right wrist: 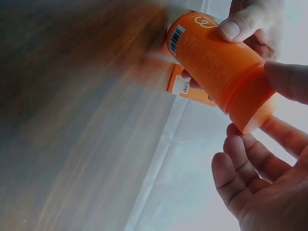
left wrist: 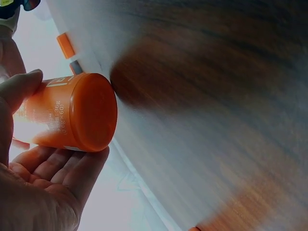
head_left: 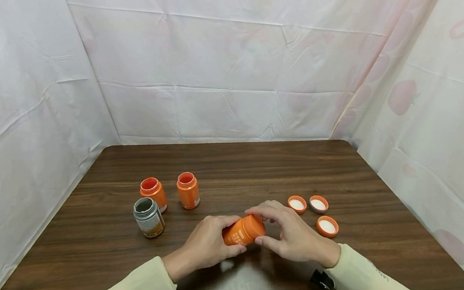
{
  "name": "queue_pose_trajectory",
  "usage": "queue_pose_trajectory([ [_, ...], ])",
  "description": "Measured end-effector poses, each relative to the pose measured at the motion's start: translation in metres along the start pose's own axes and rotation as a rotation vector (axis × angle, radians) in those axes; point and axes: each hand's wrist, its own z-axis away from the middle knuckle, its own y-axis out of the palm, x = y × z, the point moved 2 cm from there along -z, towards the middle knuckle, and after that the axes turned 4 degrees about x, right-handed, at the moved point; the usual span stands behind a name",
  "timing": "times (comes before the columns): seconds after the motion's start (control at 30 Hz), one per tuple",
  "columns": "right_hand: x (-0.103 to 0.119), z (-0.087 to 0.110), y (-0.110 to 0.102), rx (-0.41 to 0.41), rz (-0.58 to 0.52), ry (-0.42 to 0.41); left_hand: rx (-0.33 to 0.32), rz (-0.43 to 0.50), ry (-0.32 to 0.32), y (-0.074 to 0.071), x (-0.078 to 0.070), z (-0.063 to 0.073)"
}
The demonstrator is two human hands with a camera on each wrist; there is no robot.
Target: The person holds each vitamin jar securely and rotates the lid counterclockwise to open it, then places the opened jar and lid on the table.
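Note:
An orange bottle (head_left: 236,235) with printed text lies tilted in my left hand (head_left: 210,241), its capped end toward the right. The left fingers and thumb grip its body, as the left wrist view also shows on the bottle (left wrist: 57,113). My right hand (head_left: 291,232) pinches the orange cap (head_left: 254,226) between thumb and fingers. In the right wrist view the cap (right wrist: 252,103) sits on the bottle's neck, with the other right fingers (right wrist: 240,168) spread below it. The bottle is held above the table.
Two uncapped orange bottles (head_left: 188,191) (head_left: 159,197) and an uncapped grey bottle (head_left: 150,220) stand at the left on the dark wooden table (head_left: 242,162). Three loose caps (head_left: 297,204) (head_left: 319,204) (head_left: 327,226) lie white side up at the right. Pale curtains (head_left: 208,64) surround the table.

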Motion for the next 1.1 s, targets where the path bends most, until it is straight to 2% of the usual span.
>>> queue_pose_trajectory([
  [0.27,0.0007,-0.0007,-0.0027,0.022,0.012,-0.075,0.013,0.021,0.005,0.0012,0.0010,-0.0001],
  [0.77,0.0006,0.0004,-0.0026,0.014,-0.003,-0.071,0.012,0.048,0.013,0.0025,0.0030,0.0004],
  [0.9,0.0003,0.0011,-0.0014,-0.031,-0.004,-0.017,0.004,0.047,0.017,0.0027,0.0025,0.0003],
  [1.1,0.0005,0.0008,0.0001,-0.100,0.055,0.124,-0.012,0.047,0.015,0.0037,0.0019,0.0005],
])
